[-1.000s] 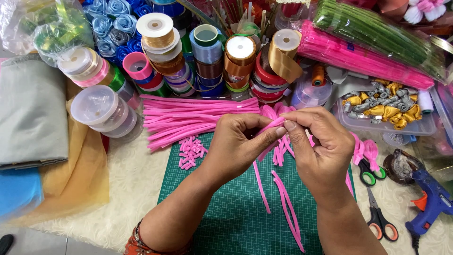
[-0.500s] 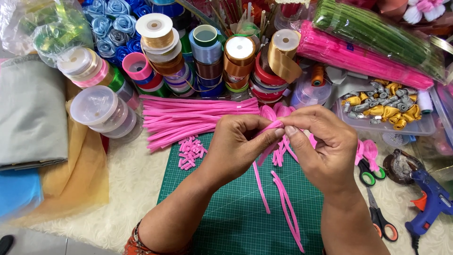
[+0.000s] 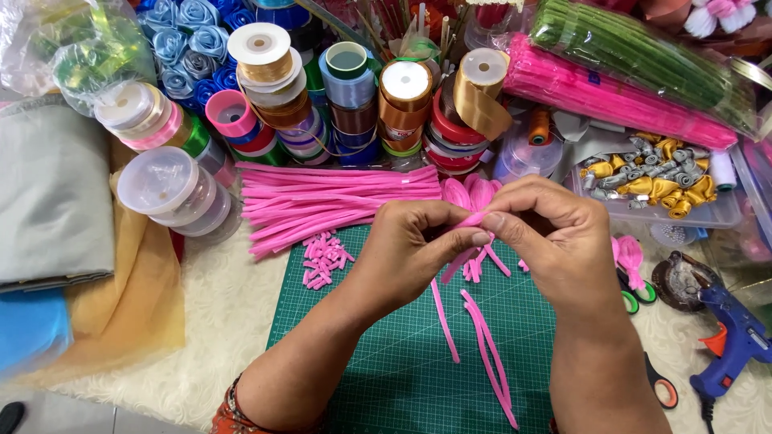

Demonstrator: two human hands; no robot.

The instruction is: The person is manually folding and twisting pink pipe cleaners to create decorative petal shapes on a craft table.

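Head view, only one: both hands meet at frame centre over the green cutting mat (image 3: 386, 354). Left hand (image 3: 414, 249) and right hand (image 3: 543, 241) each pinch the same pink pipe cleaner (image 3: 466, 221) between thumb and forefinger, fingertips nearly touching; neither hand is slack. Piece sits right at the pinch, short end poking out between the two thumbs; the fingers hide whether it's being bent or twisted, can't tell. Below the hands, loose pink lengths (image 3: 486, 354) lie on the mat, running toward lower centre. Finished pink loops (image 3: 470, 193) just behind the knuckles. Pile of full-length pink stems (image 3: 322, 201) left of centre, small cut pink bits (image 3: 324, 261) at the mat's upper left corner. Ribbon spools (image 3: 338, 88) across the top, blue glue gun (image 3: 736, 341) lower right, scissors (image 3: 643, 301) partly under the right wrist. Handling, my read: stem is very light, fuzzy so it won't slip, wire core bends easily and holds its shape. Best grip is fingertip pinch close on either side of the bend point; grabbing far out just flexes it.
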